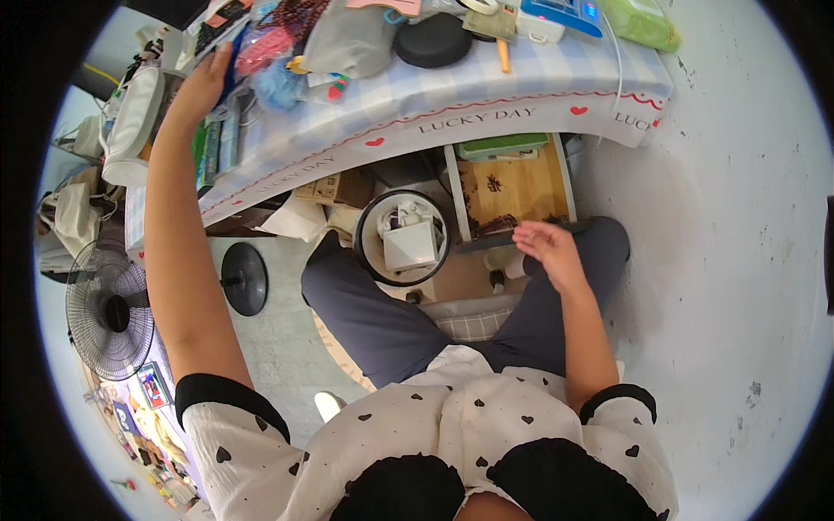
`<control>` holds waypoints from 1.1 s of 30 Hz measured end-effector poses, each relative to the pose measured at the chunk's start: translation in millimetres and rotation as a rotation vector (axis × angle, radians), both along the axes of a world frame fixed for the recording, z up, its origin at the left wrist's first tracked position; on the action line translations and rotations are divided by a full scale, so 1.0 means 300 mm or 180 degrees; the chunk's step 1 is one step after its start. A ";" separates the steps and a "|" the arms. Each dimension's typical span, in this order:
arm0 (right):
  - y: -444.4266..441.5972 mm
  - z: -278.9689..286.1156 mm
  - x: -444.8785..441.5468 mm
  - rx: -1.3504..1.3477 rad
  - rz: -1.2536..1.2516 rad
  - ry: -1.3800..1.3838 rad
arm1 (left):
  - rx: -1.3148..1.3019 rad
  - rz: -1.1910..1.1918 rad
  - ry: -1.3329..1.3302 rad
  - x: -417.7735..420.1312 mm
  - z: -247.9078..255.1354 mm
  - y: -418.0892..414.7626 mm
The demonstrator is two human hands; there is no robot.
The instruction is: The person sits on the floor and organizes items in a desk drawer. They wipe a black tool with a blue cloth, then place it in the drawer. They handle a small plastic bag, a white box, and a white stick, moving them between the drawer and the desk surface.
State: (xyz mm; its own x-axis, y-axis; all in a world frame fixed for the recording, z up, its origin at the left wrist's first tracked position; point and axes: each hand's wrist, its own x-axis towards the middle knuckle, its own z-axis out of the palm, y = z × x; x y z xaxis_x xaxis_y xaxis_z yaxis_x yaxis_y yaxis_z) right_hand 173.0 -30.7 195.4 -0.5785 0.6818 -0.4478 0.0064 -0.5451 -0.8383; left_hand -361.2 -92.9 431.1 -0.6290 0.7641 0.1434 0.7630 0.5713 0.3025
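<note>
My left hand (203, 84) reaches to the table's far left, fingers stretched along a dark blue item (233, 71); whether it grips that item is unclear. Beside it lie a pink item in clear plastic (264, 51), a fluffy light blue thing (277, 84) and a grey bag (348, 42). My right hand (544, 251) hovers at the front edge of a pulled-out drawer (508, 189), fingers slightly bent, with nothing visible in it. Dark bits and a green item (502, 146) are inside the drawer. A black round case (433, 40) rests on the checked tablecloth (469, 78).
A round bin (362, 251) holding a white box (410, 247) stands between my knees and the table. Cardboard boxes (335, 187) are under the table. At the left are a standing fan (117, 312), its black base (245, 280) and a white pouch (135, 127).
</note>
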 end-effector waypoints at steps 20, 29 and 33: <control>0.397 -0.667 -0.326 0.2935 0.1590 -0.3154 | 0.0923 -0.0650 -0.1225 1.189 -0.646 -0.513; 0.349 -0.601 -0.365 0.3943 0.2510 -0.3152 | 0.0525 -0.0637 -0.1685 1.221 -0.671 -0.522; 0.343 -0.569 -0.393 0.3827 0.2954 -0.3207 | 0.0573 -0.0671 -0.1788 1.220 -0.691 -0.519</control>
